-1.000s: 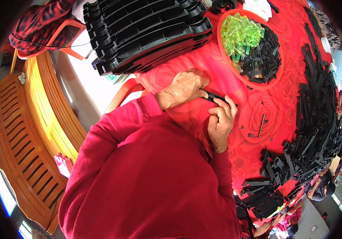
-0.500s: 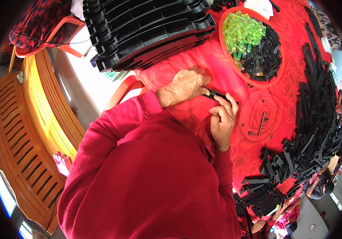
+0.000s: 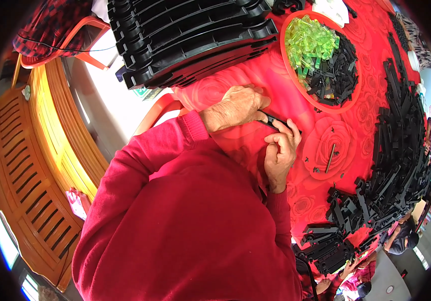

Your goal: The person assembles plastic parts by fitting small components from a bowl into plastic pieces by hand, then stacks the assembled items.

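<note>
Between my two hands lies a slim black plastic strip (image 3: pixel 269 120), low over the red rose-patterned tablecloth (image 3: pixel 303 203). The fingers of my left hand (image 3: pixel 239 106) are closed on its upper left end and hide much of it. At the other end my right hand (image 3: pixel 281 153) pinches the strip with bent fingers. A round red basin (image 3: pixel 285 59) stands beyond my hands, holding clear yellow-green plastic pieces (image 3: pixel 308 42) and small black plastic parts (image 3: pixel 340 70). To the right of my right hand, a thin rod (image 3: pixel 331 158) lies on the cloth among black bits.
A stack of ribbed black plastic trays (image 3: pixel 190 40) rises at the far left of the table. Long black plastic strips (image 3: pixel 401 135) lie heaped along the right side. A wooden bench (image 3: pixel 30 185) and a red chair (image 3: pixel 87 22) stand to the left. Other people's hands (image 3: pixel 348 270) show at lower right.
The whole view has shifted slightly. Both hands keep hold of the black plastic strip, in nearly the same pose.
</note>
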